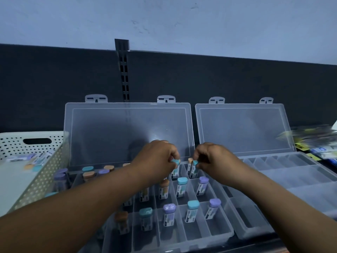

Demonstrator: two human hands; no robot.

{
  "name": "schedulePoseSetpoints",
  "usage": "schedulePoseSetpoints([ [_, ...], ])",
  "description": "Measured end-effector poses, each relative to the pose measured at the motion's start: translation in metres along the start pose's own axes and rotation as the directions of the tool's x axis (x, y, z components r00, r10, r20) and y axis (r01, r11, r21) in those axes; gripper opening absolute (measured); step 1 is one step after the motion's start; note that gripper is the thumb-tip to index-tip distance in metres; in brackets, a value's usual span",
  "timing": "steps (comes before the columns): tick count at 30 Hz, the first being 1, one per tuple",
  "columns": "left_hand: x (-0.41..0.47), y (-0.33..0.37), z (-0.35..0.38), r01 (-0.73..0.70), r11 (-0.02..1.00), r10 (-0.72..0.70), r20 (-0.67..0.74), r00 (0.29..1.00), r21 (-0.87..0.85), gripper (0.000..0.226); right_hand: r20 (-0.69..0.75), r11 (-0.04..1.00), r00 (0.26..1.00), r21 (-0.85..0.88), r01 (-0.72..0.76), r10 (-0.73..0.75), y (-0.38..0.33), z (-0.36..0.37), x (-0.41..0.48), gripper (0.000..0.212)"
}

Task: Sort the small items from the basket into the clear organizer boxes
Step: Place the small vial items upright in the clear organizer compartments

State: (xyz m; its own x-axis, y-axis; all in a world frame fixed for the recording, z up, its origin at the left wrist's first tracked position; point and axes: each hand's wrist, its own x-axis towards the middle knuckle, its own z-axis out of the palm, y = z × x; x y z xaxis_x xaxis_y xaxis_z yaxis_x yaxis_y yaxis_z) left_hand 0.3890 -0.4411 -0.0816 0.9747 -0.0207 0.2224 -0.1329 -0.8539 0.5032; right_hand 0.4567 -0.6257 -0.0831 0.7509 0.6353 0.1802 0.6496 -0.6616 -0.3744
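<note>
Dark shelf surface (pixel 259 244), only a thin strip showing at lower right of frame, the rest covered. White perforated basket (pixel 27 133) sits on it at far left, handle slot facing the camera. Just beside it, centre frame, a clear organizer box (pixel 218 225), lid open and leaning back. Second clear organizer box (pixel 300 179) to its right, touching or almost touching, lid also up, running off lower right. Blurred packets (pixel 321 152) at the right edge, too smeared to identify.

Blurred packets (pixel 313 136) at right edge
</note>
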Motion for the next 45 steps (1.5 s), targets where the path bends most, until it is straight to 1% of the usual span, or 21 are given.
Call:
schedulePoseSetpoints([
  [2,0.001,-0.001,0.002,-0.035,0.997,0.036,-0.008,0.999,0.07,0.01,-0.006,1.0,1.0,-0.003,0.0,0.0,0.001,0.002,0.0,0.015],
  [6,0.0,-0.003,0.006,-0.083,0.977,0.085,-0.003,0.996,0.196,0.012,-0.023,1.0,1.0,-0.009,-0.011,0.01,0.0,0.005,0.001,0.018],
  [10,0.0,-0.004,0.006,-0.084,0.973,0.088,-0.012,0.996,0.213,0.01,-0.021,1.0,0.999,-0.005,-0.028,0.028,-0.001,0.005,0.0,0.019],
  [14,0.0,-0.005,0.006,-0.076,0.97,0.079,-0.006,0.997,0.23,0.015,-0.023,0.999,0.998,-0.007,-0.054,0.053,-0.003,0.001,-0.002,0.016],
  [18,-0.005,-0.009,-0.001,-0.06,0.97,0.066,-0.017,0.998,0.234,0.026,-0.059,0.996,0.997,-0.081,-0.047,0.042,-0.016,-0.008,-0.002,0.018],
  [21,-0.011,-0.016,-0.016,-0.062,0.973,0.077,-0.06,0.995,0.221,0.045,-0.095,0.989,0.996,-0.145,-0.02,0.007,-0.032,-0.011,0.002,0.016],
  [22,-0.013,-0.019,-0.022,-0.068,0.967,0.088,-0.072,0.993,0.244,0.052,-0.096,0.987,0.995,-0.163,-0.016,0.001,-0.038,-0.011,0.003,0.025],
  [23,-0.016,-0.023,-0.029,-0.065,0.96,0.09,-0.079,0.993,0.273,0.06,-0.088,0.983,0.996,-0.182,-0.005,-0.011,-0.045,-0.01,0.006,0.038],
  [24,-0.019,-0.027,-0.035,-0.052,0.952,0.079,-0.077,0.994,0.302,0.066,-0.071,0.979,0.997,-0.204,0.007,-0.022,-0.053,-0.009,0.008,0.049],
  [26,-0.027,-0.037,-0.05,-0.013,0.933,0.042,-0.071,0.997,0.36,0.076,-0.03,0.972,0.998,-0.232,0.041,-0.05,-0.07,-0.007,0.013,0.064],
  [29,-0.04,-0.054,-0.074,0.046,0.909,-0.015,-0.078,0.997,0.415,0.084,0.025,0.963,0.997,-0.259,0.08,-0.076,-0.095,-0.001,0.024,0.075],
  [34,-0.069,-0.085,-0.115,0.142,0.884,-0.09,-0.137,0.986,0.446,0.091,0.085,0.949,0.989,-0.28,0.142,-0.123,-0.14,0.013,0.047,0.08],
  [36,-0.088,-0.105,-0.135,0.192,0.87,-0.125,-0.174,0.977,0.455,0.092,0.101,0.941,0.98,-0.281,0.191,-0.169,-0.165,0.024,0.06,0.08],
  [41,-0.134,-0.154,-0.179,0.308,0.846,-0.224,-0.235,0.946,0.436,0.089,0.146,0.915,0.952,-0.269,0.301,-0.271,-0.23,0.05,0.086,0.079],
  [45,-0.168,-0.187,-0.207,0.372,0.832,-0.295,-0.24,0.925,0.412,0.087,0.17,0.9,0.931,-0.248,0.357,-0.322,-0.277,0.075,0.104,0.078],
])
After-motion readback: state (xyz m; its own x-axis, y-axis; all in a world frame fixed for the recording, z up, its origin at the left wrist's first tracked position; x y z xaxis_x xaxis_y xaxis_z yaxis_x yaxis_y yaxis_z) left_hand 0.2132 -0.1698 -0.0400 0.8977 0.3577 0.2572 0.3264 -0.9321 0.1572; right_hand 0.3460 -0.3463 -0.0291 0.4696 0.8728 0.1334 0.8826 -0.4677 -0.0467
